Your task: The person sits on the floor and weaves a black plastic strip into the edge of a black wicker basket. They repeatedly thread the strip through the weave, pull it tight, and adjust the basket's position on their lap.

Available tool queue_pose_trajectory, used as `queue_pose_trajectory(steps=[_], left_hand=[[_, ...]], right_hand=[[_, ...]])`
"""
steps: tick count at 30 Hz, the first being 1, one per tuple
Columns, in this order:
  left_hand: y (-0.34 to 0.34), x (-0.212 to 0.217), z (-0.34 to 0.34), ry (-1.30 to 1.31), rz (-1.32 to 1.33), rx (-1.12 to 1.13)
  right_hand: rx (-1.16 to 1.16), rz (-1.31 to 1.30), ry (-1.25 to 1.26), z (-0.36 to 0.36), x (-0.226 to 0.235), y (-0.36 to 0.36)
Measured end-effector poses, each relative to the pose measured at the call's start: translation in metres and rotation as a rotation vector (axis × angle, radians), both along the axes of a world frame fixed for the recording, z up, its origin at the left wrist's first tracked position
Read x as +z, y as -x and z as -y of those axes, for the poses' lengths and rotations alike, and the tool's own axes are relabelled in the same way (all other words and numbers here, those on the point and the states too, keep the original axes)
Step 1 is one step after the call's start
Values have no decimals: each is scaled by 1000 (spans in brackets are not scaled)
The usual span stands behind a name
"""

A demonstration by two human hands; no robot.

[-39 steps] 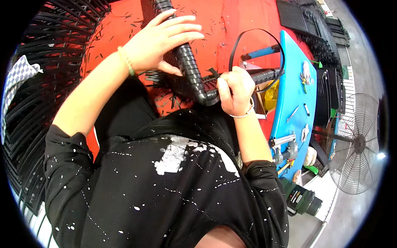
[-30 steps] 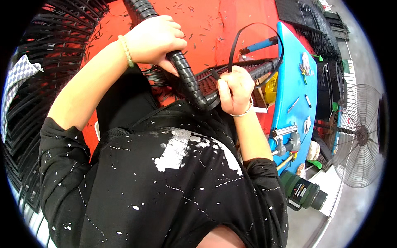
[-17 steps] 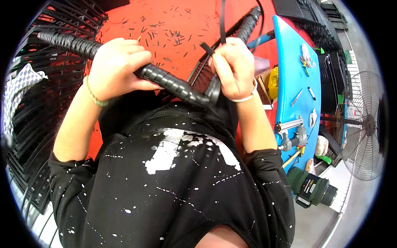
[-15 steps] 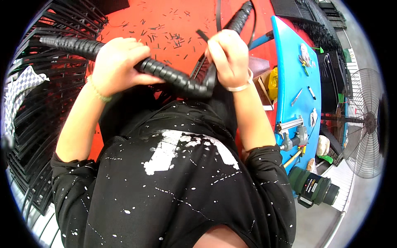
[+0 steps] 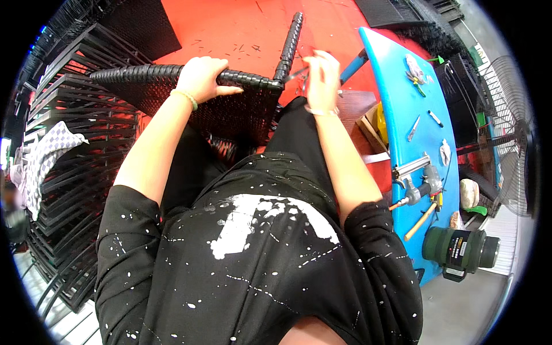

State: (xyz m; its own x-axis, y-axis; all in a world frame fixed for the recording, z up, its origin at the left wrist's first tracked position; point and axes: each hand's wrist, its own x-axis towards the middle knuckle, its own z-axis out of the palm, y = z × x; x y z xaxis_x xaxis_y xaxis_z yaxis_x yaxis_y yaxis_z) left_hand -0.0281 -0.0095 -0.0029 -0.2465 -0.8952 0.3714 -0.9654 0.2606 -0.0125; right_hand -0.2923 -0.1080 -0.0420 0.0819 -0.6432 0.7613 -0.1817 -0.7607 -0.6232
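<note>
Gripping the top rail of the wicker frame (image 5: 190,103), your left hand (image 5: 202,79) has its fingers curled over the wrapped bar, pressed around it, thumb pointing toward the corner. The frame now lies across your lap with its woven panel facing you and one wrapped leg (image 5: 289,43) standing up and away from the corner. A moment ago that corner was a bent tube held close to your chest; the whole piece has since been turned and pushed out, so the flat panel is spread in front of you and the corner sits between your hands.

Your right hand (image 5: 322,77) has come off the corner and is raised just beside it, blurred; the fingers look loosely bunched around something thin, perhaps a strand or small tool, but you cannot tell from this view whether it pinches anything. Earlier it was clamped on the tube end with a dark strip looping above; that loop no longer shows.

Judging from this, the winding at the corner looks to be at a finishing or trimming point, since short black offcuts litter the red floor (image 5: 230,29).

To your right the blue desk (image 5: 402,149) carries hand tools, with a green cylinder (image 5: 460,248) at its near end. Stacked black frames (image 5: 63,172) stand to your left.
</note>
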Motion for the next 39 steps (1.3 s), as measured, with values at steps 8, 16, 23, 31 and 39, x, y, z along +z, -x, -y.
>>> queue_pose_trajectory(steps=[8,16,23,31,39], left_hand=[[-3,-4,6,89,-53,-84],[8,6,9,10,-72,-92],[15,13,9,-88,-230,-167],[56,27,18,-166,-212,-143],[71,9,34,-135,-340,-179]], right_hand=[[30,348,-558,-79,-15,111],[503,150,-803,-81,30,119],[498,-87,-740,-80,2,101],[548,-59,-854,-77,-20,96],[563,-123,-799,-81,-18,87]])
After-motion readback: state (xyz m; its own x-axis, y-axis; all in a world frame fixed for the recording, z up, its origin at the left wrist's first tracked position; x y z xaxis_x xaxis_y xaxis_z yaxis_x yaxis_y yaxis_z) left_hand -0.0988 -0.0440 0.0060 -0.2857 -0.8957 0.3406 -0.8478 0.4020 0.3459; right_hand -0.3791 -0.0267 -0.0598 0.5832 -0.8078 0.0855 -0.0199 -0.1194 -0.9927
